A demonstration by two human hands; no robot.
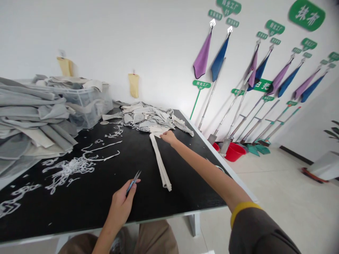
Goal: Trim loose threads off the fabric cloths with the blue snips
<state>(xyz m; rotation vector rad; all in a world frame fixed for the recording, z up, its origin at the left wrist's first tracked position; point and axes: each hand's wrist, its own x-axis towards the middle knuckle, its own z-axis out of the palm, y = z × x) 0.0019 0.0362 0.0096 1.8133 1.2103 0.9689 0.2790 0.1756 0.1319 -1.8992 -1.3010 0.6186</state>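
My left hand (123, 203) is closed around small blue-handled thread snips (134, 182) near the table's front edge, with the pointed blades facing away from me. With my right arm stretched forward, my right hand (168, 137) pinches the edge of a pale fabric piece (156, 129) at the near side of a heap of grey and white fabric pieces (148, 116). A long folded off-white fabric strip (161, 164) lies alone on the black table (119, 183), between my two hands.
Tangled white thread scraps (71, 171) lie to the left. A tall stack of grey fabric (31, 120) and a clear plastic bin (87, 109) stand at the back left. Along the right wall are hanging cloths (202, 58), mops and a red bucket (235, 152).
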